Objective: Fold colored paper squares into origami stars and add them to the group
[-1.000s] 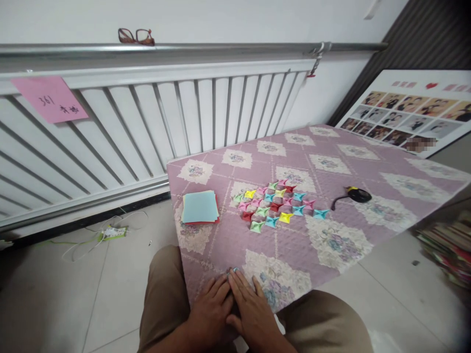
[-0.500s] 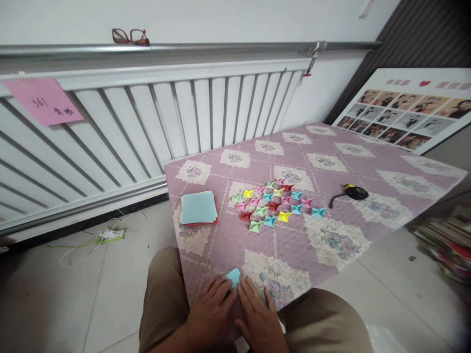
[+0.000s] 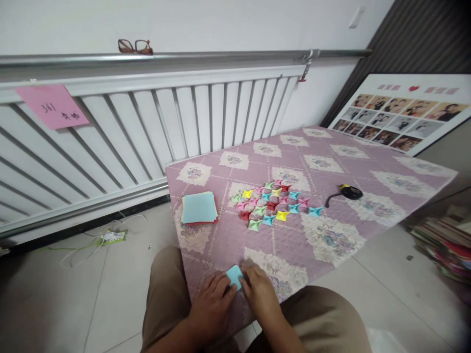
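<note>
A small folded light-blue paper (image 3: pixel 234 277) lies flat on the tablecloth near the table's front edge. At its left edge my left hand (image 3: pixel 212 302) presses with its fingers together. My right hand (image 3: pixel 259 288) is curled at the right edge, its thumb and fingertips closed on the paper. Farther back, several small folded paper pieces (image 3: pixel 271 206) in red, yellow, pink, green and blue stand in slanting rows. A stack of square paper sheets (image 3: pixel 199 208), light blue on top, lies to their left.
A black and yellow object with a strap (image 3: pixel 351 192) lies on the right of the patterned table (image 3: pixel 228 240). Behind stands a white radiator (image 3: pixel 191 115), with glasses (image 3: pixel 135 46) on the pipe. A photo board (image 3: pixel 399 113) leans at the back right.
My right hand has gone from lying flat with fingers stretched to curling at the paper's right edge. More of the blue paper shows. The camera view has shifted slightly.
</note>
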{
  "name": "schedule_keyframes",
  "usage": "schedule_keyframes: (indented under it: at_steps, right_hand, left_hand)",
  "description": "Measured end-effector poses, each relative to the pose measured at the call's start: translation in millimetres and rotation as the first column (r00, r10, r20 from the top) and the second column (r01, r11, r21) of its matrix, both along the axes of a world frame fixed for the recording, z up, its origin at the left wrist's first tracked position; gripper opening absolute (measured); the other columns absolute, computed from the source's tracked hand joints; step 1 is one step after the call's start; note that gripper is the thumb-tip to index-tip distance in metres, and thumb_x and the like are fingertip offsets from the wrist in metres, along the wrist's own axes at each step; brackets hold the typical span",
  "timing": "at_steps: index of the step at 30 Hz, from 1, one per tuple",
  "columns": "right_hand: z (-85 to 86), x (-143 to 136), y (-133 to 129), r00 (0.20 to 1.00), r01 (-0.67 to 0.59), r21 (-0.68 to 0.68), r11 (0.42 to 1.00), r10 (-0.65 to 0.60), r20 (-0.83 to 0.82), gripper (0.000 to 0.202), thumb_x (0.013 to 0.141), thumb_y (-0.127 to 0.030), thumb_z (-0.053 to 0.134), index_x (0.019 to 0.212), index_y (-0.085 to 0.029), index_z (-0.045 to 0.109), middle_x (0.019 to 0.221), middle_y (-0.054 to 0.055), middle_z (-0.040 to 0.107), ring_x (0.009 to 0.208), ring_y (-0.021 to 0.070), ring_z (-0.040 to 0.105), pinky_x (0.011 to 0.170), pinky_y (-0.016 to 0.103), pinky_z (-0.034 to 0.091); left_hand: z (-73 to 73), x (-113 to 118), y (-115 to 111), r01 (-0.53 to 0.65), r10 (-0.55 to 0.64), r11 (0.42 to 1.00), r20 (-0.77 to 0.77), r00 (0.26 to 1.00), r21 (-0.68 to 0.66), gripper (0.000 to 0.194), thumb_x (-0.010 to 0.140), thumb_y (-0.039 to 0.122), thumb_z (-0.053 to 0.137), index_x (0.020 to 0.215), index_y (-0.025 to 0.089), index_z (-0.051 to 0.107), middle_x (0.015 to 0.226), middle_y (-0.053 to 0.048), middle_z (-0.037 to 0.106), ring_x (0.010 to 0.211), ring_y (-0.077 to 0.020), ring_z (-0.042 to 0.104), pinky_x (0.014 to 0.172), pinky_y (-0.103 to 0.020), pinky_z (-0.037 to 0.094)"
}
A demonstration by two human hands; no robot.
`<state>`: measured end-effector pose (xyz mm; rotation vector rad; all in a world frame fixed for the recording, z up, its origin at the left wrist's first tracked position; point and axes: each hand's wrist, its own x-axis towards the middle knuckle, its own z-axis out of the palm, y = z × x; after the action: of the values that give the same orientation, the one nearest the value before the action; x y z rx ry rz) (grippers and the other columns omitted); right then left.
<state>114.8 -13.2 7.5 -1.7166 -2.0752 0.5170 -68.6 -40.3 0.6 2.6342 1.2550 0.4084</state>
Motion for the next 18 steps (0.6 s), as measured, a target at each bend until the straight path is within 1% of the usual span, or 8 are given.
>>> schedule_keyframes:
  at_steps: [3,6,8,11,14,16,18]
  right_hand:
    - [5.3,-2.9,8.8,0.999,0.027,-0.019,0.999,-0.027,-0.019,0.021,0.078,-0.012,0.051,0.094,-0.017,0.064,0.090,0.009,0.065,0.086,0.0223,0.062,0.079,0.032,0.047]
    - [8.2,-4.9,10.6,1.000,0.012,-0.025,1.000,-0.013,-0.028,0.016,0.076,-0.010,0.052,0.084,-0.019,0.062,0.087,0.006,0.064,0.085,0.0203,0.060,0.078,0.029,0.046]
    - [10.2,-5.6,10.2,0.999,0.015,-0.033,0.999,-0.016,-0.031,0.014,0.075,-0.010,0.052,0.080,-0.020,0.061,0.084,0.005,0.063,0.083,0.0196,0.060,0.076,0.028,0.045]
    - [13.1,-6.4,9.6,0.999,0.034,-0.047,0.998,-0.036,-0.034,0.013,0.075,-0.010,0.053,0.078,-0.021,0.059,0.080,0.004,0.061,0.079,0.0186,0.058,0.072,0.027,0.043]
    - [14.9,-6.8,9.6,0.998,0.052,-0.059,0.997,-0.055,-0.043,0.011,0.074,-0.012,0.053,0.078,-0.021,0.058,0.080,0.003,0.060,0.077,0.0178,0.057,0.070,0.026,0.041]
    - [15.1,-6.9,9.8,0.997,0.061,-0.066,0.996,-0.064,-0.052,0.011,0.074,-0.012,0.054,0.078,-0.022,0.057,0.078,0.002,0.060,0.076,0.0174,0.057,0.068,0.025,0.040]
    - [14.5,-6.7,10.1,0.996,0.065,-0.073,0.995,-0.070,-0.062,0.011,0.073,-0.012,0.054,0.077,-0.022,0.056,0.077,0.001,0.059,0.075,0.0170,0.056,0.068,0.025,0.039]
  left_hand:
    - [-5.2,0.1,3.1,0.002,-0.002,1.000,0.027,1.000,-0.008,0.041,0.086,0.019,0.049,0.127,0.023,0.049,0.124,-0.006,0.053,0.122,-0.0237,0.041,0.104,-0.041,0.033]
    - [-8.1,1.2,11.3,-0.008,0.010,0.996,0.030,1.000,-0.085,0.038,0.088,0.019,0.047,0.125,0.025,0.051,0.115,-0.005,0.058,0.113,-0.0225,0.047,0.098,-0.039,0.038]
    - [-7.1,2.8,19.3,-0.043,0.045,0.988,0.015,0.999,-0.147,0.035,0.091,0.017,0.042,0.124,0.023,0.051,0.108,-0.005,0.061,0.105,-0.0216,0.051,0.094,-0.038,0.041]
    - [0.7,5.7,33.0,-0.106,0.119,0.965,0.042,0.992,-0.238,0.032,0.093,0.016,0.037,0.119,0.021,0.055,0.102,-0.005,0.061,0.097,-0.0204,0.053,0.089,-0.036,0.043]
    - [13.9,7.6,46.0,-0.124,0.169,0.936,0.112,0.979,-0.331,0.029,0.089,0.014,0.042,0.113,0.022,0.055,0.108,-0.004,0.057,0.099,-0.0185,0.052,0.087,-0.031,0.042]
    - [22.8,8.3,53.7,-0.106,0.151,0.917,0.088,0.985,-0.384,0.026,0.086,0.014,0.044,0.109,0.022,0.055,0.109,-0.004,0.056,0.099,-0.0183,0.051,0.086,-0.030,0.041]
    - [29.3,8.6,60.5,-0.076,0.108,0.903,0.054,0.993,-0.424,0.019,0.084,0.014,0.046,0.099,0.020,0.056,0.104,-0.004,0.056,0.095,-0.0183,0.052,0.083,-0.030,0.040]
